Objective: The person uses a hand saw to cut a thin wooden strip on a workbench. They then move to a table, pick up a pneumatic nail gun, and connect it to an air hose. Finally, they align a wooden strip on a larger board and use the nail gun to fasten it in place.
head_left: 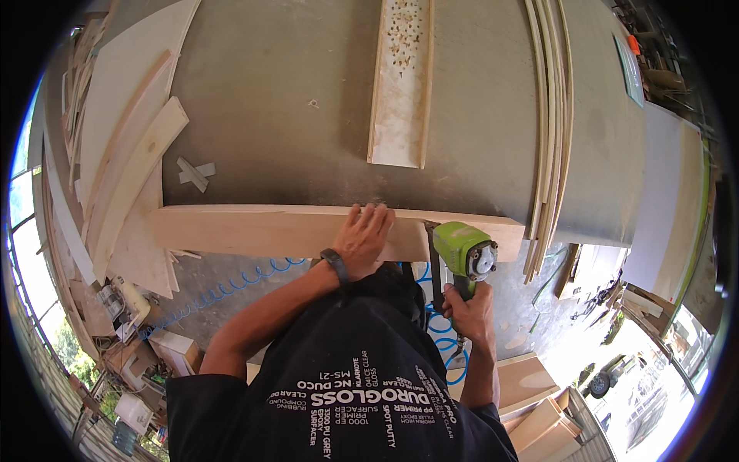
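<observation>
A long pale wooden board (231,229) lies along the near edge of the worktable. My left hand (366,235), with a dark band at the wrist, is closed over the board right of its middle. Its fingertips bend over the far edge; the thumb is hidden. In my right hand (471,309) is the handle of a green and black pneumatic nail gun (459,245). The gun's narrow black front end meets the board to the right of my left hand. A blue coiled air hose (454,360) hangs below the gun.
A shallow wooden channel (400,123) with small bits inside lies on the dark tabletop (285,100). Thin wooden strips (551,131) run along the right. Curved boards (138,162) and two small offcuts (197,174) are at left. More wooden panels (539,416) stand below right.
</observation>
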A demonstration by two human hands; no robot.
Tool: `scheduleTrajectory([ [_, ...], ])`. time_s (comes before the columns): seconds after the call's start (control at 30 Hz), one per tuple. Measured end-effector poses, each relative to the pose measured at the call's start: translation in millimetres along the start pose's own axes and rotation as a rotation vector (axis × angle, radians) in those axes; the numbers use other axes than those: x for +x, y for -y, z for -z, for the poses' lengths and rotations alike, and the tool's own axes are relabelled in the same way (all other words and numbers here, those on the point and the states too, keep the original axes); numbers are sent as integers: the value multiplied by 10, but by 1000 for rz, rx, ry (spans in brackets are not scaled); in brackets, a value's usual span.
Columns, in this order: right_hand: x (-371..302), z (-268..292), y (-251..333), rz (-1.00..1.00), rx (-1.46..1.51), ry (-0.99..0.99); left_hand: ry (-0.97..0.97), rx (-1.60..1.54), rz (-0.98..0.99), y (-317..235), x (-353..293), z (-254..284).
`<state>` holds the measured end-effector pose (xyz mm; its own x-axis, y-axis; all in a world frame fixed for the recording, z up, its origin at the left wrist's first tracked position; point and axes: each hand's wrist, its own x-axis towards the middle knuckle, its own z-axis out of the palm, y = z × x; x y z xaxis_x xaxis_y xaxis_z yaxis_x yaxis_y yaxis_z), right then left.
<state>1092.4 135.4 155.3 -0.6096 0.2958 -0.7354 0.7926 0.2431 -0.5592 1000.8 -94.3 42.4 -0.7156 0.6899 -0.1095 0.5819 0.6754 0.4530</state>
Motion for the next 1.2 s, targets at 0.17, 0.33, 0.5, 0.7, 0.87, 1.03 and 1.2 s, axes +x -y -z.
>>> scheduleTrajectory([
  [0.17,-14,30,-64,-26,33,-25,-39,-19,128,423,-463,189],
  [0.33,-93,96,-14,-58,115,-136,-87,-28,99,567,-667,192],
  [0.5,-137,75,34,-61,108,-138,-82,-89,64,471,-418,247],
  [0.7,-111,-94,88,-11,41,-51,-63,-119,9,212,-116,117],
  [0.87,-91,-180,158,15,-38,6,-29,-89,-13,209,-115,76],
  [1.03,-67,-230,162,39,-90,20,-92,-56,-18,200,-128,34],
  [1.2,-67,-259,179,40,-107,36,-99,-61,-16,210,-127,23],
])
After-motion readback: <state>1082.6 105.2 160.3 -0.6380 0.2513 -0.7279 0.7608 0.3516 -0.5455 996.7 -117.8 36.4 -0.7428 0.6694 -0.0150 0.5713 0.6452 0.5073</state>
